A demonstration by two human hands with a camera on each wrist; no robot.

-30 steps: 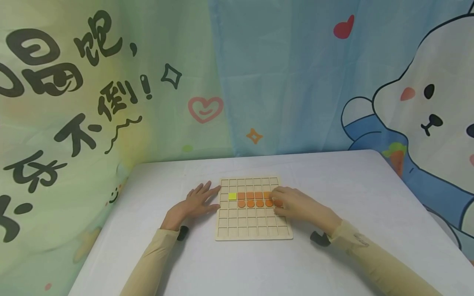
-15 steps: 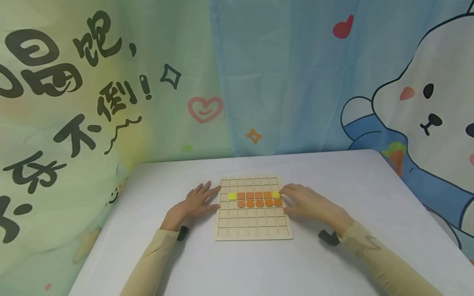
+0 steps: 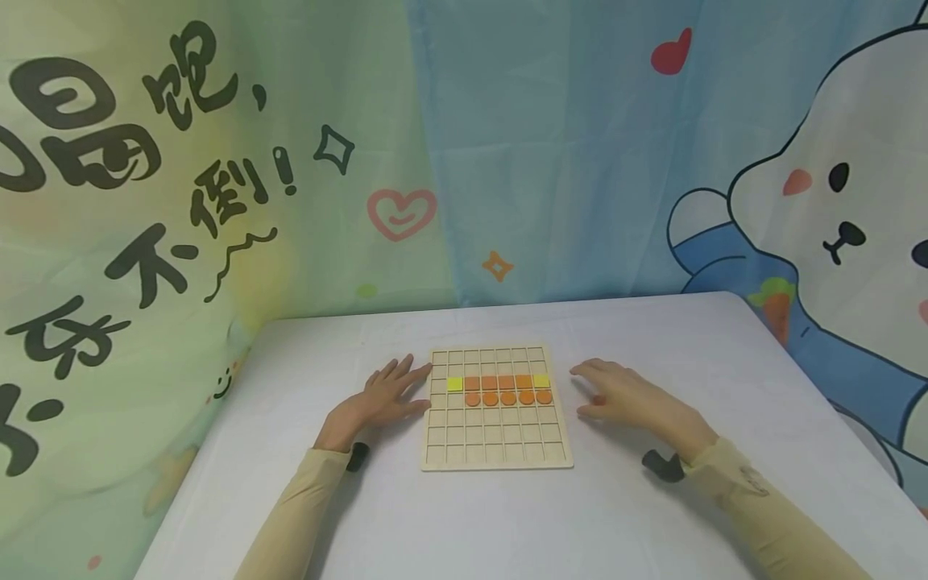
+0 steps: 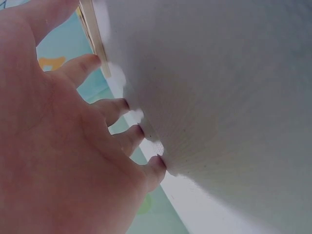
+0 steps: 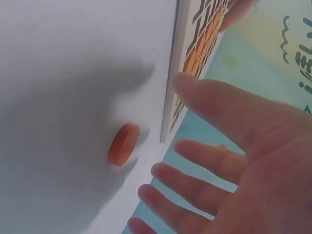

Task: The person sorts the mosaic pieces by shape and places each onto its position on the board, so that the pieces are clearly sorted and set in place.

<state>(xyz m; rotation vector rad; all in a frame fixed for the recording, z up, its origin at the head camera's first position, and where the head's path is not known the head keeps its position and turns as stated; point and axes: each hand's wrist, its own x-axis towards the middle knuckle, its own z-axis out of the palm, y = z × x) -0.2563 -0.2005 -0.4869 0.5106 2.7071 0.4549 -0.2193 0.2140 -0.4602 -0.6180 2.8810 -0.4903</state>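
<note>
A wooden grid board (image 3: 496, 457) lies on the white table. One of its rows holds a yellow square tile (image 3: 455, 384), several orange square tiles (image 3: 489, 383) and another yellow square tile (image 3: 540, 380) at the right. Directly below them runs a row of orange round discs (image 3: 508, 399). My left hand (image 3: 384, 400) rests with spread fingers at the board's left edge, thumb and forefinger touching it. To the right of the board, my right hand (image 3: 638, 401) hovers with loosely bent fingers and holds nothing. Beneath it, an orange disc (image 5: 124, 144) lies on the table, best seen in the right wrist view.
White cloth covers the table (image 3: 478, 524). Behind it hangs a printed curtain (image 3: 536, 161) with a cartoon animal at the right and dark lettering at the left.
My right hand has drawn back to the right off the board, uncovering the right-hand yellow tile and the last disc in the row. My left hand has stayed in place.
</note>
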